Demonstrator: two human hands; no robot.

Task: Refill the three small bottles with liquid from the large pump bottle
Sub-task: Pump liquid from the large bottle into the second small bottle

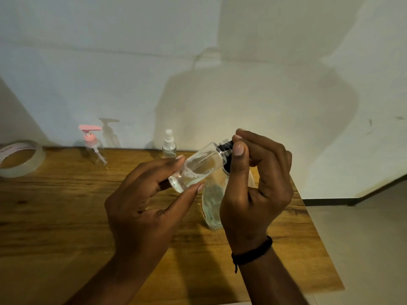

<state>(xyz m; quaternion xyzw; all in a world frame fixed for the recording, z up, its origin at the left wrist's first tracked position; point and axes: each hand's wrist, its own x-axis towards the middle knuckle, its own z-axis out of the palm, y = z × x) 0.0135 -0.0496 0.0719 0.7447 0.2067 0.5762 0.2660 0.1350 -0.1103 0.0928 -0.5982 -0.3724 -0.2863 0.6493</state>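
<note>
Above the wooden surface (66, 216), the left hand (149, 194) pinches a clear small bottle (198, 167), tilted; the right hand (253, 183) grips its black cap (225, 145). Likely light, stiff, slippery when wet: hold the body. The large bottle (212, 201) stands beneath, by a pale wall (132, 62).

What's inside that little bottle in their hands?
The small bottle, tilted, holds clear liquid with bubbles near its base. The left hand grips the base; the right hand pinches the black cap, whose far end is covered by fingers.
</note>
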